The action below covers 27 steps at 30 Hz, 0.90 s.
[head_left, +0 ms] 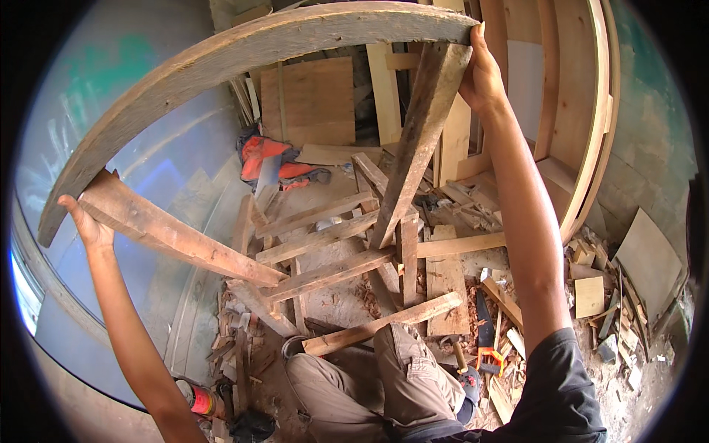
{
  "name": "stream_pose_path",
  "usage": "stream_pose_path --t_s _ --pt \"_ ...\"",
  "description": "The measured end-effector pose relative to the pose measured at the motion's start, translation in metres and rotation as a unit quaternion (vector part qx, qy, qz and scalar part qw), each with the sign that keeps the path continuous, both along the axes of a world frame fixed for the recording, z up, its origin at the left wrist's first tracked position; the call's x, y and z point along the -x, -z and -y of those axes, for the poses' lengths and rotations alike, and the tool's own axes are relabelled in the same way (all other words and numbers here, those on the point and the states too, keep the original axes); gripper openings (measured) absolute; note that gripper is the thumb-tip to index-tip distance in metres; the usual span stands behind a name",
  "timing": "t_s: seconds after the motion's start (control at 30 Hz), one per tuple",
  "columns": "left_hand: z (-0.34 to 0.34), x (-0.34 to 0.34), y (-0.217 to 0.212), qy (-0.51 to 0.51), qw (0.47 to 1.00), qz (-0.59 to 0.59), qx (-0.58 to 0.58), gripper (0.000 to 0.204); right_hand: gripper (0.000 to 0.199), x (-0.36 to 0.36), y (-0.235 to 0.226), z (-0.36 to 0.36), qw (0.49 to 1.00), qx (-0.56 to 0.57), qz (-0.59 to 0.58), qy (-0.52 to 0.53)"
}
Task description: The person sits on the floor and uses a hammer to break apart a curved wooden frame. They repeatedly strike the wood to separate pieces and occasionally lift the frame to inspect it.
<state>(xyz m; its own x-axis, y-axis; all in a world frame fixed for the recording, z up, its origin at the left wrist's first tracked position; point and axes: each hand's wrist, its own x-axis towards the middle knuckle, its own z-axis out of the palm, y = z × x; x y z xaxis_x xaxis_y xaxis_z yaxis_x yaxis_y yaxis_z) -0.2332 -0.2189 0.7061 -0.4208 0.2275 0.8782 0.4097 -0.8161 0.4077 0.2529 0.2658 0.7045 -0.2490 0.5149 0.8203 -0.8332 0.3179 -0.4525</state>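
A long weathered plank (pixel 244 55) spans the top of the view, bowed by the lens. Its underside meets the upper ends of two wooden posts, the left post (pixel 173 225) and the right post (pixel 421 140). My left hand (pixel 94 225) is closed round the left post's top end, its thumb up by the plank. At the plank's right end is my right hand (pixel 484 81), thumb on the end and fingers partly hidden behind the wood. Both posts run down to a rough wooden frame (pixel 329 273) of rails and short legs, standing in front of my knees.
A loose wood strip (pixel 384 325) lies across by my knees. A handsaw (pixel 485 332) with an orange handle rests at right among shavings and offcuts (pixel 620 332). A tall wooden cabinet frame (pixel 591 111) stands at right; red-and-black cloth (pixel 269 159) lies farther back. A can (pixel 201 399) sits lower left.
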Motion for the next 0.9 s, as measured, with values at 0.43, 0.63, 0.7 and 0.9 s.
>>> stream_pose_path --t_s 0.43,0.63,0.7,0.9 --pt "-0.011 -0.044 0.006 -0.016 0.995 0.067 -0.068 0.072 0.067 -0.004 0.001 0.022 1.0 -0.01 0.017 0.012" --pt "-0.007 -0.037 0.007 -0.014 0.995 0.083 -0.054 0.075 0.064 -0.013 -0.016 0.034 0.999 -0.029 -0.013 0.019" --pt "-0.008 -0.038 0.007 -0.032 0.993 0.09 -0.072 0.074 0.059 -0.018 -0.025 0.043 0.998 -0.023 -0.036 0.042" --pt "-0.013 -0.053 0.006 -0.026 0.991 0.105 -0.081 0.072 0.065 0.005 -0.035 0.032 0.98 -0.039 0.0 0.196"
